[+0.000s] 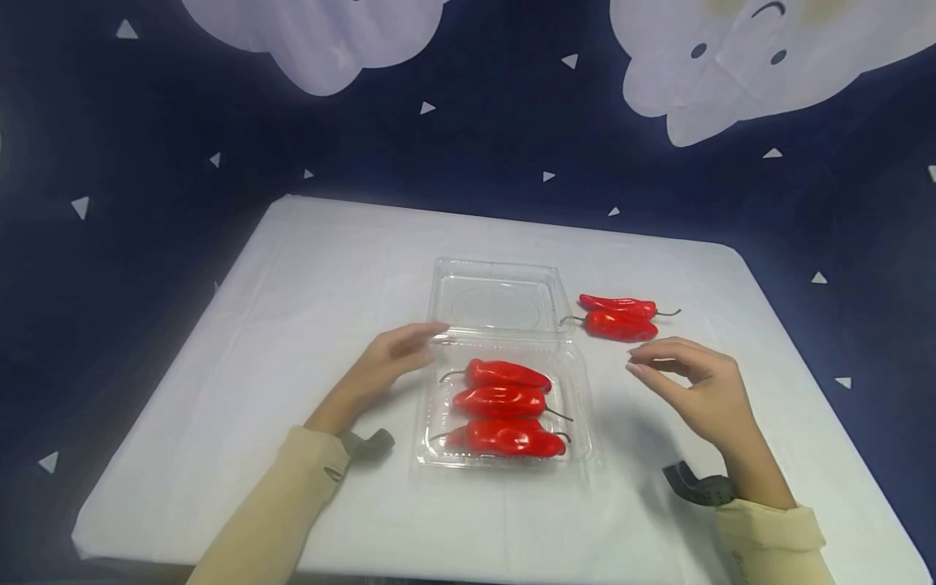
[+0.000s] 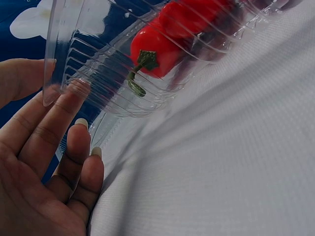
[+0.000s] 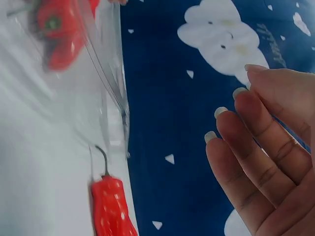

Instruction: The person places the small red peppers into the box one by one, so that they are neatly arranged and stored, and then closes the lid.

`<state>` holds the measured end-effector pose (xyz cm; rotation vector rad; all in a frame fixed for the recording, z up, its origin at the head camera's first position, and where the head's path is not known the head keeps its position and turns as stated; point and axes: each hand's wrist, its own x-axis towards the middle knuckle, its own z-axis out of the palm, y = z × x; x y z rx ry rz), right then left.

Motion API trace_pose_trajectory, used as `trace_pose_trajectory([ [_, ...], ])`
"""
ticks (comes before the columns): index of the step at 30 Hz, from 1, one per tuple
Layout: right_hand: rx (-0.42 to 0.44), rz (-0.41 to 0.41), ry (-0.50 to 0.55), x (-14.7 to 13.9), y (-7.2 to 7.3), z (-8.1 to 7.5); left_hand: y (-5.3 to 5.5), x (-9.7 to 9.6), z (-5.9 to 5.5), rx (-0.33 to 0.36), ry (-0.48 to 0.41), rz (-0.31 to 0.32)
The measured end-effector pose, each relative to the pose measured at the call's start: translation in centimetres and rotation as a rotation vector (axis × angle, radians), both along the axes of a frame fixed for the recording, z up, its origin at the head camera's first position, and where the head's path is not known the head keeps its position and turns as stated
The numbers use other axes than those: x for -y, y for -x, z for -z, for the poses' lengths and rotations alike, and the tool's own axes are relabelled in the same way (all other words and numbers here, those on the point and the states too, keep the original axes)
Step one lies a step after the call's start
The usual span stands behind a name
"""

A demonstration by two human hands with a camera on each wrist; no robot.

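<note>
A clear plastic clamshell container (image 1: 585, 406) stands on the table, its lid (image 1: 497, 309) folded back away from me. Several long red peppers (image 1: 504, 402) with stems lie crosswise in the base. My left hand (image 1: 387, 363) is at the container's back left corner. In the left wrist view, its thumb (image 2: 24, 78) and nearly straight fingers lie at the clear rim, with a gap between thumb and fingers. To the right of the container my right hand (image 1: 698, 386) hovers over the table, holding nothing. Its thumb and index tips are close together, the other fingers loosely bent.
Two more red peppers (image 1: 621, 327) lie side by side beyond my right hand, close to the lid's right side. A white cloth covers the table (image 1: 329, 284). Behind its far edge is a dark blue backdrop (image 1: 483, 138) with clouds and small triangles.
</note>
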<state>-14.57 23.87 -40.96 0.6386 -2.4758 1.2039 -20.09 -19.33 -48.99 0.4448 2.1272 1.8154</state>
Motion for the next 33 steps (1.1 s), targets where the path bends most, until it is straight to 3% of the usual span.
trace_pose_trajectory([
  [8, 0.000, 0.059, -0.002, -2.3, 2.2, 0.4, 0.0, 0.0, -0.1, -0.006, -0.009, 0.001],
  [19, 0.249, 0.314, -0.042, -6.2, 5.2, 3.7, -0.1, 0.1, 0.0, -0.009, -0.017, 0.007],
  [33, 0.301, 0.349, -0.026, -7.1, 6.1, 5.4, -0.1, -0.1, -0.2, 0.012, 0.003, -0.010],
])
